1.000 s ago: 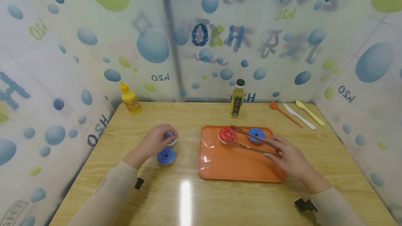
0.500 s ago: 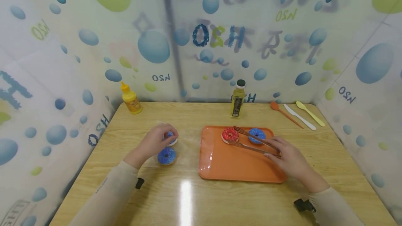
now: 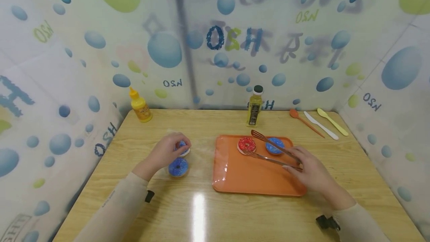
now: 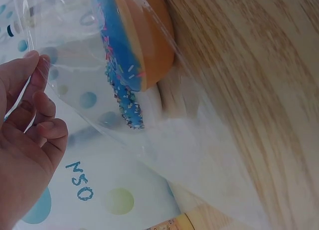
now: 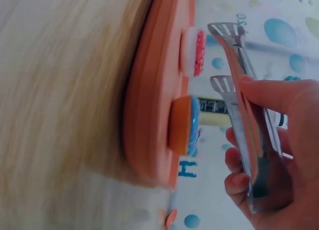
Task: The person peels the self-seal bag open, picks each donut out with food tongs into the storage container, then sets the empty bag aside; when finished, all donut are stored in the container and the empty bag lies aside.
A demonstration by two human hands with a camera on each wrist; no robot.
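My left hand (image 3: 164, 153) pinches the edge of a clear plastic bag (image 4: 164, 140) between thumb and forefinger. In the bag lie a blue donut with sprinkles (image 3: 178, 167) and a second blue-topped donut (image 3: 184, 152), partly covered by the hand. My right hand (image 3: 310, 169) grips metal tongs (image 3: 268, 158) above the orange tray (image 3: 255, 180). The tongs' arms are spread, their slotted tips near the red donut (image 3: 246, 145) and apart from each other. Beside it on the tray, a blue donut (image 3: 274, 146) lies partly behind the upper tong arm.
Behind the tray stands an oil bottle with a dark cap (image 3: 254, 108). A yellow squeeze bottle (image 3: 141, 108) is at the back left. At the back right lie an orange spoon (image 3: 304, 121), a white knife (image 3: 320, 125) and a yellow spoon (image 3: 332, 121).
The red donut has shifted slightly right on the tray. The tongs have spread wider, their upper tip coming away from it. My left hand stays in place.
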